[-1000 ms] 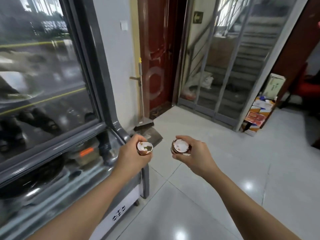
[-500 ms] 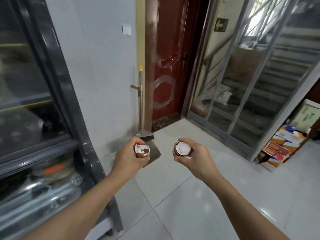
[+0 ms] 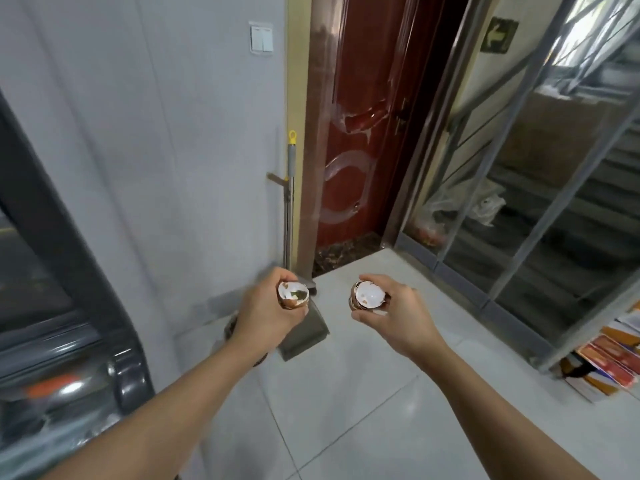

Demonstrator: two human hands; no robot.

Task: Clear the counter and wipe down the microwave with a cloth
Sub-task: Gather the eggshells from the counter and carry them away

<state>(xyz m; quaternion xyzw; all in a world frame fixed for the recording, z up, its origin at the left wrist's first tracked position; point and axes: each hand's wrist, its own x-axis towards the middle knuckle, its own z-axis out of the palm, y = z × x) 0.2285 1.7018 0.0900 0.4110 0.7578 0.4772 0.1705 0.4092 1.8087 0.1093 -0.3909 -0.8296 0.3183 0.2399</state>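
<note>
- Forearms reach out over the pale tiled floor (image 3: 363,410).
- Left hand (image 3: 268,318) curls round a broken eggshell (image 3: 292,295) holding dark scraps.
- Right hand (image 3: 398,315) pinches an empty eggshell half (image 3: 367,295).
- Dustpan (image 3: 304,327) stands by the wall, beside a red door (image 3: 360,133).
- Green arrow sign (image 3: 498,34); no readable writing.

The brown broken eggshell half with a white inside flecked green (image 3: 293,294) and the brown eggshell half with a plain white inside (image 3: 369,295) show against pale grey glossy floor tiles (image 3: 363,403). The panelled door (image 3: 356,133) is dark red; the broom handle's tip (image 3: 292,137) is yellow.
</note>
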